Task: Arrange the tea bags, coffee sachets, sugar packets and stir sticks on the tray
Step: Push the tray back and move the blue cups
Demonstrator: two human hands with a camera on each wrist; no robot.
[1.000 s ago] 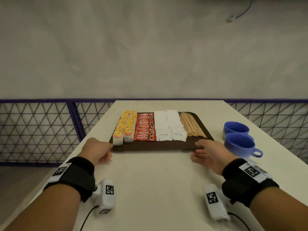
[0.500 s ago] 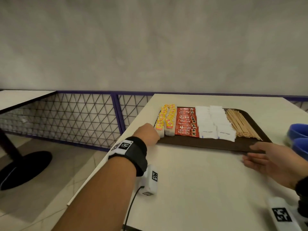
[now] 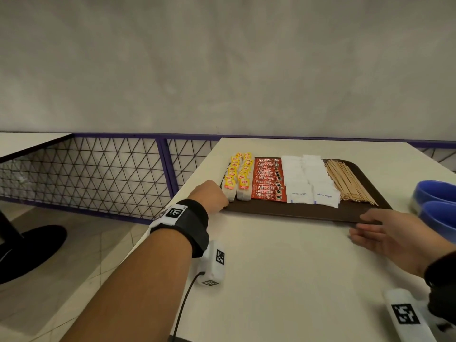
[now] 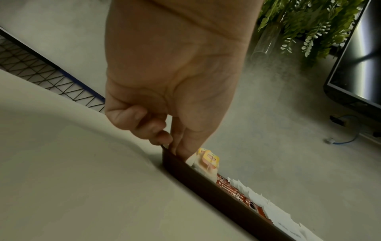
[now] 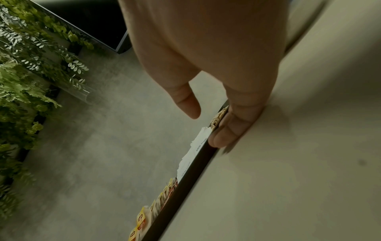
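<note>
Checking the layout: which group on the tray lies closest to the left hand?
The tea bags, yellow-tagged, in the leftmost rows beside the left hand; the other groups lie farther right.

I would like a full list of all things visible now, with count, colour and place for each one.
tray: one, dark brown, on the table
tea bags: two rows, yellow tags, left end of the tray
coffee sachets: one row, red, beside the tea bags
sugar packets: two rows, white, middle right
stir sticks: one bundle, wooden, right end
cups: two, blue, right of the tray
table: one, cream
left hand: pinches the tray's near left corner
right hand: fingers at the tray's near right edge
</note>
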